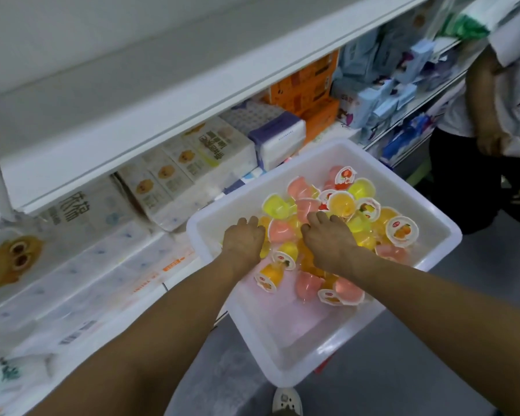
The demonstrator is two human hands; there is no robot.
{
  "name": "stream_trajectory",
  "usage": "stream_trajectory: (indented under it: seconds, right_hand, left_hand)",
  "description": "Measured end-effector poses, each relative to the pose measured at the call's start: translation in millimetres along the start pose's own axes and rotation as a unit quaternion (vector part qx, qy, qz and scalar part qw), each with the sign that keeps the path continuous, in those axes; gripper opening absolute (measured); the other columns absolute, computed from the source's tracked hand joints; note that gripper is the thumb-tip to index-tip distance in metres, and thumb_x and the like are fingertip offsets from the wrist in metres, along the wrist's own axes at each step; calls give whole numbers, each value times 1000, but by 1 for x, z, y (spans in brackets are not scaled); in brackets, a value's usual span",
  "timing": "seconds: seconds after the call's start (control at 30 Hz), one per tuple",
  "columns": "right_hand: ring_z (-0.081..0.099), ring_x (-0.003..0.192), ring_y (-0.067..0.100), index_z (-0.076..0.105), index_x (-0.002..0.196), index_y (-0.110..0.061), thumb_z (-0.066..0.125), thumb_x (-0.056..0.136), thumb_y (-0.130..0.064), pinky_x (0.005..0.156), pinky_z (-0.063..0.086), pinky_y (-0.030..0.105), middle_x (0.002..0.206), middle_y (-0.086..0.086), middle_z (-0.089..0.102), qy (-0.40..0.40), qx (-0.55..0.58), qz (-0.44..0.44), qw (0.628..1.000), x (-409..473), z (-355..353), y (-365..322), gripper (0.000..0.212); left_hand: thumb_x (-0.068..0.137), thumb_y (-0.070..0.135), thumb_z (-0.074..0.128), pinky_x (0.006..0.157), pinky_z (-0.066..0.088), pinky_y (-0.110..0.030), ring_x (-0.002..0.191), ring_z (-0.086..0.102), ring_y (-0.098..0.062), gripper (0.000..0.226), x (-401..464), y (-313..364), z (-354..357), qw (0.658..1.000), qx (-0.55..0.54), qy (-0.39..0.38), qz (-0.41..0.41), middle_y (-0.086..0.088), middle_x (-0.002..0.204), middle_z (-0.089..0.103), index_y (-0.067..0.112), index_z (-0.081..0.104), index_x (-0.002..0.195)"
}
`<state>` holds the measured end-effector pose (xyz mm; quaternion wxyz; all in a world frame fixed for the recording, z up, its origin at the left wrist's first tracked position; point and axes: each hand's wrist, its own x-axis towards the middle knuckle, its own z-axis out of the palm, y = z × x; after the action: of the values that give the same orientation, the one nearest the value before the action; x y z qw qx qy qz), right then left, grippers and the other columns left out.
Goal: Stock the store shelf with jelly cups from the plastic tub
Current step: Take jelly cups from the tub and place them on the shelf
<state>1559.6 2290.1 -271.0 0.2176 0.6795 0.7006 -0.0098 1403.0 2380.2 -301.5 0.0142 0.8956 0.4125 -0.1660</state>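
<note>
Both hands are lowered into the tub, where the jelly cups lie heaped. The left hand and right hand are seen from the back, fingers curled down onto the pile — whether any cup is actually gripped cannot be told. The cups are judged light, smooth and slippery, with thin foil lids; best taken by the rim. The fingertips are hidden; the shelf above is blurred.

One translucent white plastic tub holds some twenty-odd small clear jelly cups: yellow, orange and pink, too heaped to count exactly.
</note>
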Motion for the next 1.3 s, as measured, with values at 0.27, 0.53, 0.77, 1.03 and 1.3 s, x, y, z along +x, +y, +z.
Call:
stream_trajectory:
  seconds: [0.27, 0.53, 0.77, 1.03, 1.3]
  right_hand:
    - [58, 97, 24, 43, 123, -18, 71, 71, -33, 66, 42, 30, 113, 3, 60, 53, 335, 62, 939, -21, -30, -2, 61]
    - [58, 81, 16, 41, 113, -25, 69, 79, -41, 71, 51, 37, 95, -4, 57, 118, 504, -7, 856, -35, -124, -47, 47]
    - [52, 68, 8, 45, 94, -29, 64, 69, -53, 63, 47, 31, 79, -7, 55, 211, 539, -114, 807, -36, -223, -127, 40]
    - [57, 80, -1, 47, 118, -35, 73, 74, -44, 68, 48, 21, 94, -17, 57, 223, 496, -198, 815, -17, -328, -245, 52]
    - [62, 90, 17, 52, 118, -26, 74, 74, -41, 80, 53, 34, 106, -3, 64, 211, 411, -255, 849, 27, -401, -393, 52]
  left_hand:
    - [71, 34, 78, 62, 38, -31, 85, 57, -24, 51, -54, -11, -40, 939, -330, 51, -83, -3, 95, 58, 15, 42, 102]
    - [73, 38, 78, 77, 43, -30, 93, 52, -16, 40, -168, -87, -78, 861, -441, 188, -169, 5, 102, 48, 33, 50, 102]
    - [70, 42, 80, 59, 44, -19, 77, 58, -3, 50, -276, -162, -120, 808, -454, 306, -217, 14, 91, 57, 32, 42, 101]
    - [68, 44, 78, 73, 49, -27, 84, 59, -3, 40, -376, -282, -135, 796, -393, 378, -264, 16, 95, 61, 34, 55, 99]
    - [65, 50, 78, 71, 50, -29, 82, 60, -4, 47, -473, -385, -111, 780, -330, 392, -359, 16, 95, 64, 33, 60, 105]
